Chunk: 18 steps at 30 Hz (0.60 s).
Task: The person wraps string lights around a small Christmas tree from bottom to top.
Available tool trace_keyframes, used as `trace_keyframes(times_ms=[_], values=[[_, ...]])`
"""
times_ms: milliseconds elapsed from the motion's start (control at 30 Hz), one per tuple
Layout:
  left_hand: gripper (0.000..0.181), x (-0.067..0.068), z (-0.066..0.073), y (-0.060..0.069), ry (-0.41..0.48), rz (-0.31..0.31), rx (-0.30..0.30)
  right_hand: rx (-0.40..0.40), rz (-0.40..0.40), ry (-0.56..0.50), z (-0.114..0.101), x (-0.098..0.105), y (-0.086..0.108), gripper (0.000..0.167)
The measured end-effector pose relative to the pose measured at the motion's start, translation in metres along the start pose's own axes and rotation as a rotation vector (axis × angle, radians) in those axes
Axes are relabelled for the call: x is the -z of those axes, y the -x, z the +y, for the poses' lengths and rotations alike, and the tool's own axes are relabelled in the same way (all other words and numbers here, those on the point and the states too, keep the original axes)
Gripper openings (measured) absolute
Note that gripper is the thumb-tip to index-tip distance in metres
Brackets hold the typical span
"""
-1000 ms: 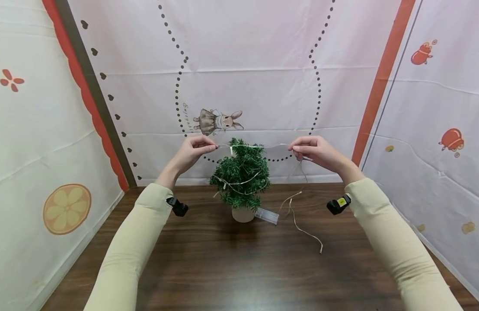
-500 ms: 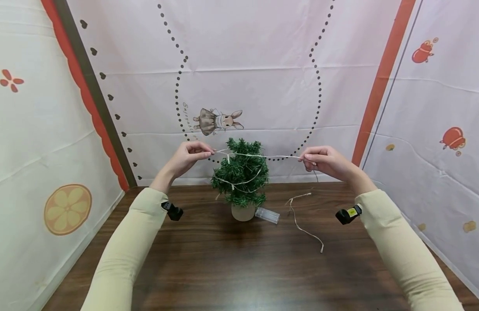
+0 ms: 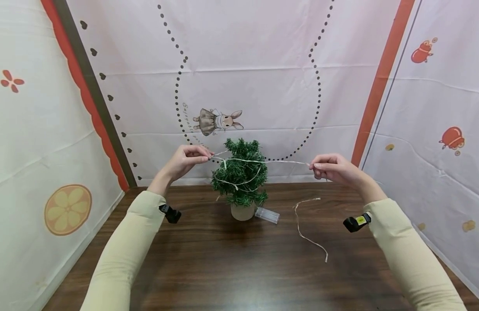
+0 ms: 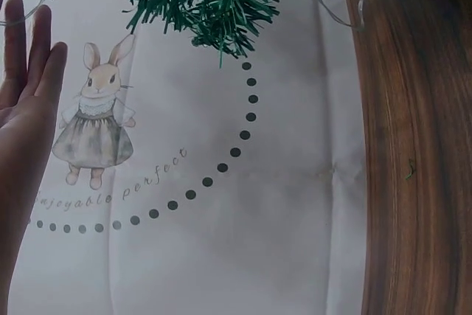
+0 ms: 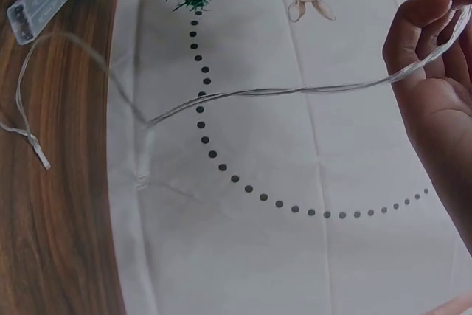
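A small artificial Christmas tree (image 3: 241, 177) stands upright in a round pale pot (image 3: 242, 212) on the wooden table. Thin white string lights (image 3: 278, 161) loop around its branches, with one length drawn across its front between both hands. Left of the tree, my left hand (image 3: 185, 162) pinches the wire between thumb and fingertips. My right hand (image 3: 338, 169), out to the tree's right, pinches the other side of that taut length. In the right wrist view, twisted wire (image 5: 295, 91) hangs away from the right hand (image 5: 435, 71). A loose end (image 3: 301, 229) lies on the table.
A clear plastic battery box (image 3: 267, 215) lies right beside the pot. Behind the brown table (image 3: 224, 268) hangs a printed cloth (image 3: 247, 86) with a rabbit picture, and cloth walls close in both sides.
My right hand has moved right and down, pulling the wire straighter and longer across the tree. My left hand has shifted slightly left and lower. The loose end on the table slid right.
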<state>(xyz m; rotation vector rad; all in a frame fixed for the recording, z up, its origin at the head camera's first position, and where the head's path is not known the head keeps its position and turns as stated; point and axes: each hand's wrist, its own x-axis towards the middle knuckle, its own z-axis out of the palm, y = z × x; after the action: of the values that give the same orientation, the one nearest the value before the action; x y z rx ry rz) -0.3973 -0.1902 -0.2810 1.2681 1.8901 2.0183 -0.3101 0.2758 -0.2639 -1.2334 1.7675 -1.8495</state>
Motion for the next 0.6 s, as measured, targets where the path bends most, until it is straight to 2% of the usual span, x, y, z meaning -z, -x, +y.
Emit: trace_keyframes(times_ms=[200,367,467,600], values=[[0.010,0.000,0.002,0.003,-0.037,-0.056,0.012,-0.006,-0.017,0.007,0.003,0.000,0.013,0.032],[0.008,-0.002,0.005,0.002,-0.094,-0.103,0.069,-0.015,-0.028,0.046,0.008,0.000,0.020,0.035],[0.008,-0.005,0.007,0.002,-0.113,-0.126,0.099,-0.018,-0.056,0.040,0.012,0.001,0.024,0.040],[0.008,-0.008,0.009,0.002,-0.137,-0.144,0.107,-0.022,-0.090,0.003,0.016,0.002,0.027,0.045]])
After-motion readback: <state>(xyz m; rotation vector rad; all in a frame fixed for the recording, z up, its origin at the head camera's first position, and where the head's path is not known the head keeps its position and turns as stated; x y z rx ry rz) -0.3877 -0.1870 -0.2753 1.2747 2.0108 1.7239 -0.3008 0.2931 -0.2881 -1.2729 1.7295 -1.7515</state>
